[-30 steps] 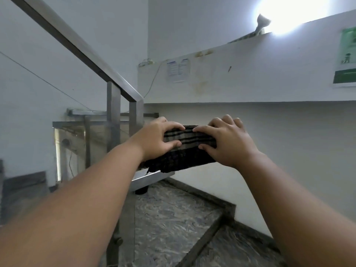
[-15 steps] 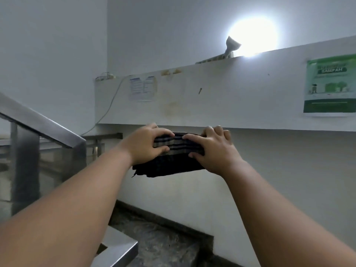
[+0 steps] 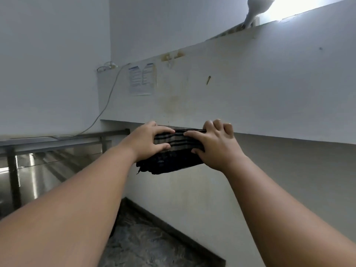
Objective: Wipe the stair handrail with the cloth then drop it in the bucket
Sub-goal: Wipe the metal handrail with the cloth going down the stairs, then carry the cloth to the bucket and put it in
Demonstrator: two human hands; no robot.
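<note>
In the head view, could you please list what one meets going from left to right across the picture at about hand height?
Metal railing → left hand → folded striped cloth held between both hands → right hand → bare wall.

**View swings off the rail and toward the wall**

The sloping steel handrail that ran past the left hand point(image 3: 148, 140) a second ago is out of the picture; only the level grey metal railing point(image 3: 63, 138) at far left shows. The green poster has slipped off the right edge. The bright wall lamp point(image 3: 256, 10) now sits in the top corner.
</note>
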